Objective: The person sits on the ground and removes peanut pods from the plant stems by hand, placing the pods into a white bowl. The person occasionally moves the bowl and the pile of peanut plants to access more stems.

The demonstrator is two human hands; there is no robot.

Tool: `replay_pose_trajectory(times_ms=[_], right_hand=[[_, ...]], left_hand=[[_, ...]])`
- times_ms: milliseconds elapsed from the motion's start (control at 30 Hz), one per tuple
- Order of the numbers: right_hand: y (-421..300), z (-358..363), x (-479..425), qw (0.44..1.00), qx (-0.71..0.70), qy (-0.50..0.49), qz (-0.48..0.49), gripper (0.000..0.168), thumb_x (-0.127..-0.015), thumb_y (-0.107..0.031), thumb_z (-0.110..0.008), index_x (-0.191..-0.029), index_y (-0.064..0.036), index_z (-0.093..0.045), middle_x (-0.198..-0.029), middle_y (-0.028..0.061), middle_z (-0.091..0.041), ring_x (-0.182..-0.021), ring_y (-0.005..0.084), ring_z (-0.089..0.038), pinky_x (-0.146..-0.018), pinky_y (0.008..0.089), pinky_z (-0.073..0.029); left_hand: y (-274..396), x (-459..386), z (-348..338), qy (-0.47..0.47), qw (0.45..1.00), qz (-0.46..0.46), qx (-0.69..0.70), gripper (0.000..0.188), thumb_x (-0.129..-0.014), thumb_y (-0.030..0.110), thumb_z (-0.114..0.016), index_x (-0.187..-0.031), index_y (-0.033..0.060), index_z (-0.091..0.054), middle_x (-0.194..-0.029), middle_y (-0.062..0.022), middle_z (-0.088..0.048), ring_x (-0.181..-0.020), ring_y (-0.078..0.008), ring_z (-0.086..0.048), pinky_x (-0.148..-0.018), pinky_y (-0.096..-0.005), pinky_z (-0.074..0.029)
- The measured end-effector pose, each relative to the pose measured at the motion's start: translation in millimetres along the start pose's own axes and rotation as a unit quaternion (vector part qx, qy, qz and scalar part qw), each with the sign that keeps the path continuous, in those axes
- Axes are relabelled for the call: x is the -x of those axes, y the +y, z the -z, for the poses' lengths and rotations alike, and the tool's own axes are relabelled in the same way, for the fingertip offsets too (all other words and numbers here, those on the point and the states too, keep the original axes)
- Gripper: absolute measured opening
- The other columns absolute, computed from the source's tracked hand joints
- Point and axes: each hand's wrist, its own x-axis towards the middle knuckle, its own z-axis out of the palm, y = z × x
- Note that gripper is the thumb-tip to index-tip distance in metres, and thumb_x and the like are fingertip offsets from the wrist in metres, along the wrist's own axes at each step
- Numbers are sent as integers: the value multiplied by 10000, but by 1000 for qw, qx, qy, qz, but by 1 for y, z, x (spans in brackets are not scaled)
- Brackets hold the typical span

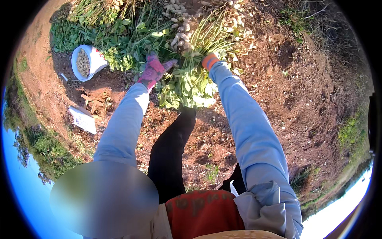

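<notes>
My right hand, in an orange glove, is closed around the stems of a bundle of peanut plants. Roots and pale pods fan out beyond the fist, while the bundle's leaves hang back toward my leg. My left hand wears a pink and purple floral glove. Its thumb points out toward the bundle, apart from the fingers, and I see nothing held in it. Leafy plants of a larger peanut heap lie right by its fingertips, partly hiding them. Clusters of peanut pods rest between the heap and the bundle.
On the left, a white bucket leans toward me with loose peanuts inside. Nearer stand a small wooden frame and a white panel with dark marks. Reddish soil surrounds my black-trousered leg. Dry brush edges the right side.
</notes>
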Motion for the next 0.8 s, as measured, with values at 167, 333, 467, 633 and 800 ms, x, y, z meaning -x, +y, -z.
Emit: replay_pose_trajectory(times_ms=[167,333,467,633,800], right_hand=[[-3,16,-16,907,-408,5,-100,465,-861,-382,-461,-1216,-83,-484,-1304,73,-427,-1139,241,-470,-905,426,-403],[7,-27,-46,756,-629,66,-167,455,-861,-385,-466,-1198,-81,-491,-1263,74,-450,-1102,241,-485,-885,419,-416],[15,-55,-58,710,-677,88,-174,447,-861,-387,-470,-1183,-79,-498,-1231,74,-468,-1073,241,-498,-870,414,-426],[14,-55,-50,671,-717,95,-164,437,-861,-389,-474,-1165,-77,-505,-1190,75,-490,-1037,241,-513,-850,407,-439],[17,-52,-37,600,-777,94,-163,428,-860,-392,-479,-1147,-75,-513,-1149,75,-513,-1000,241,-528,-831,401,-451]], left_hand=[[-13,-63,-43,89,932,-144,-320,760,-684,546,-651,-1037,-111,-508,-946,-225,-579,-904,-372,-560,-807,-394,-458],[-59,-128,-79,-55,945,-26,-321,514,-754,341,-534,-1114,-21,-476,-1102,-131,-533,-1031,-288,-501,-842,-423,-414],[-76,-128,-102,0,939,-86,-332,386,-775,277,-493,-1044,1,-524,-959,-105,-598,-864,-269,-586,-745,-411,-456],[-54,-63,-30,-23,975,-121,-183,511,-759,357,-643,-1106,12,-498,-1052,-170,-539,-978,-302,-509,-824,-362,-429],[-41,66,74,57,995,-66,38,454,-804,199,-639,-1210,76,-476,-1220,-103,-503,-1146,-234,-466,-970,-322,-369]])
